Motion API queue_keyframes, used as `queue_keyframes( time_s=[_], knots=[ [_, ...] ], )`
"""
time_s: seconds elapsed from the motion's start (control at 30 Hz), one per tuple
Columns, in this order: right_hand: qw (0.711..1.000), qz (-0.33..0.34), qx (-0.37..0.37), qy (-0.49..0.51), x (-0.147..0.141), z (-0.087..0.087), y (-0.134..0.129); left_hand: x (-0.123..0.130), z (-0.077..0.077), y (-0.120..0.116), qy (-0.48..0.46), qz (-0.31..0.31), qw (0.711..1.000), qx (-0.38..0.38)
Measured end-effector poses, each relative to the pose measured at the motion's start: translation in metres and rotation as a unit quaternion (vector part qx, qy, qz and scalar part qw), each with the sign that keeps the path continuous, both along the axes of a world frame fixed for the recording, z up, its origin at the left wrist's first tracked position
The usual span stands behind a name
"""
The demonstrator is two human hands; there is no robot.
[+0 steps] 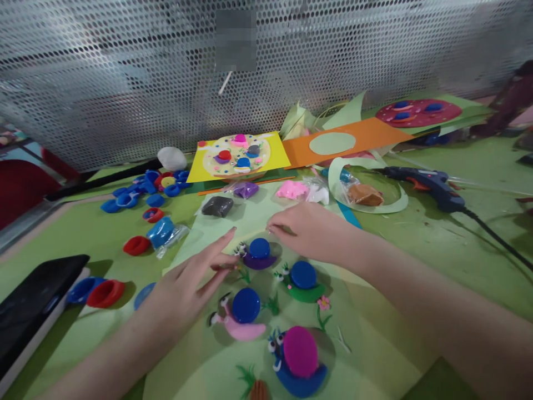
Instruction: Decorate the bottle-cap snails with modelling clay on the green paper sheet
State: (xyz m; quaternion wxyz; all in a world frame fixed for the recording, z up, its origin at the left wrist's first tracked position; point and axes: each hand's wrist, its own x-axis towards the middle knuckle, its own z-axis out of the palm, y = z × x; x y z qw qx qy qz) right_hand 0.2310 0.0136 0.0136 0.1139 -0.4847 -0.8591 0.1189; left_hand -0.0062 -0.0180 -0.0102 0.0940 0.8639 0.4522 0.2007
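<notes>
My left hand (195, 278) has its fingers stretched out and apart at the head of a purple clay snail (262, 262) with a blue bottle-cap shell. Whether the fingertips touch it I cannot tell. Above that snail, my right hand (308, 230) is closed in a pinch; anything between its fingertips is too small to make out. On the pale green sheet (375, 344) below lie a green snail (306, 291), a pink snail (241, 328) and a blue snail (302, 383) with a magenta cap. A pink clay flower (323, 303) and green grass tufts lie among them.
Bagged clay, including a black lump (217, 206), lies beyond my hands. Loose caps (137, 245) and a phone (37, 311) are at left. A glue gun (433, 186) with its cord lies right. Finished yellow (270, 150) and orange (375, 136) cards lie before a perforated metal panel (125, 83).
</notes>
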Motion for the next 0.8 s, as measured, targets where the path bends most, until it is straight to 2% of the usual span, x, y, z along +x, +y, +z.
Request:
queue_keyframes(
  time_s=[0.2, 0.53, 0.8],
  knots=[
    [1.000, 0.012, 0.014, 0.000, 0.001, -0.003, 0.001, -0.001, 0.002, -0.001, 0.022, -0.029, 0.999, 0.022],
    [1.000, 0.005, 0.014, -0.007, 0.000, -0.002, 0.001, -0.011, 0.001, -0.003, 0.097, -0.016, 0.995, 0.003],
    [1.000, 0.005, 0.004, -0.001, 0.000, -0.001, 0.001, -0.012, 0.006, -0.003, 0.077, -0.029, 0.996, 0.037]
  ],
)
